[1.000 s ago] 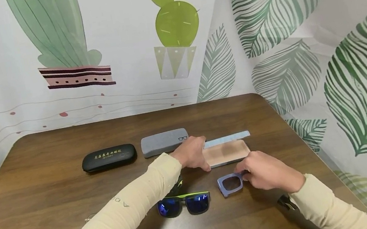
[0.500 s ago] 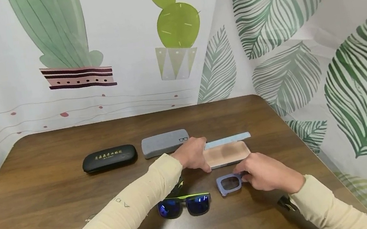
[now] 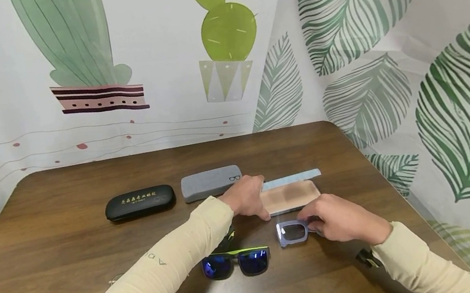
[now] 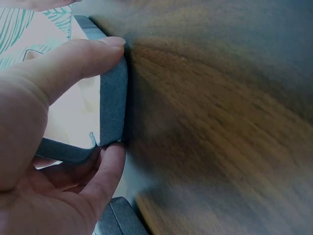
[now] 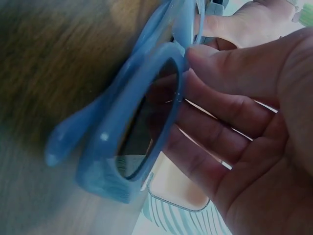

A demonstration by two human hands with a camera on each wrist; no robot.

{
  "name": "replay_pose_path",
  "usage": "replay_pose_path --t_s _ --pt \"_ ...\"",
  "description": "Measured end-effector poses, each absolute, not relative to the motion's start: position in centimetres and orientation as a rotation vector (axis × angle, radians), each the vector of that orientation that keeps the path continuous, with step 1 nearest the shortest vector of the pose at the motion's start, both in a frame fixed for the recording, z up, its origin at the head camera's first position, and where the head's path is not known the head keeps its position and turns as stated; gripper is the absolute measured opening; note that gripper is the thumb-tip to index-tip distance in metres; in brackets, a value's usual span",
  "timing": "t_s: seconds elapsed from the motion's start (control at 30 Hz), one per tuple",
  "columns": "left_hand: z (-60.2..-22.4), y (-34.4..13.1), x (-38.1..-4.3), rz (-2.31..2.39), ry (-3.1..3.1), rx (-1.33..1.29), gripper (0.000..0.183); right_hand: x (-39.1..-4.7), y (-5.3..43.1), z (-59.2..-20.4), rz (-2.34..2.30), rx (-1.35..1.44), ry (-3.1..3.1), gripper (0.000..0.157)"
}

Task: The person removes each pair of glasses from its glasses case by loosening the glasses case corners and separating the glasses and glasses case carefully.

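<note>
My left hand (image 3: 247, 199) grips the left end of an open glasses case (image 3: 292, 197) with a pale peach lining. In the left wrist view, the thumb lies over the dark case wall (image 4: 113, 105) and the fingers are below it. Just in front of the case, my right hand (image 3: 339, 217) pinches a pair of blue-framed sunglasses (image 3: 294, 242) between thumb and fingers. The right wrist view shows their thick frame (image 5: 108, 188) and dark lens close up, with a temple arm (image 5: 73, 134) beside them. In the head view, the hand covers part of these sunglasses.
A black glasses case (image 3: 139, 203) and a closed grey glasses case (image 3: 206, 183) lie behind my left forearm. Sunglasses with mirrored blue lenses (image 3: 253, 261) sit front centre. A dark object (image 3: 368, 259) lies by my right cuff; another (image 3: 227, 240) is partly under my left sleeve.
The blue-framed sunglasses have turned in my right hand, their front swinging upward and more level in the head view. My left hand and the open case have stayed put.
</note>
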State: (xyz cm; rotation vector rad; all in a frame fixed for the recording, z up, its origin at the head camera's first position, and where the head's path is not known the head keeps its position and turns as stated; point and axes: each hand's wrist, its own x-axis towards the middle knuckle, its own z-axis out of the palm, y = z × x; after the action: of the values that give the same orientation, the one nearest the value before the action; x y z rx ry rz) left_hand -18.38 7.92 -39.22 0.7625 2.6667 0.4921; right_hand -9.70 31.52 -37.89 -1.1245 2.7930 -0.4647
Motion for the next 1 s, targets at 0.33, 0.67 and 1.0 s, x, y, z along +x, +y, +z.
replay_pose_path --t_s 0.33,0.67,1.0 --pt "-39.1 7.9 -18.4 0.479 2.678 0.768 0.075 -9.6 31.7 -38.0 -0.524 -1.163 2.771 0.033" --pt "-39.1 7.8 -18.3 0.481 2.677 0.777 0.072 -9.9 31.9 -38.2 -0.538 -1.157 2.778 0.031" --pt "-39.1 7.8 -18.4 0.486 2.671 0.784 0.073 -11.2 32.8 -36.6 -0.761 -0.941 3.072 0.019"
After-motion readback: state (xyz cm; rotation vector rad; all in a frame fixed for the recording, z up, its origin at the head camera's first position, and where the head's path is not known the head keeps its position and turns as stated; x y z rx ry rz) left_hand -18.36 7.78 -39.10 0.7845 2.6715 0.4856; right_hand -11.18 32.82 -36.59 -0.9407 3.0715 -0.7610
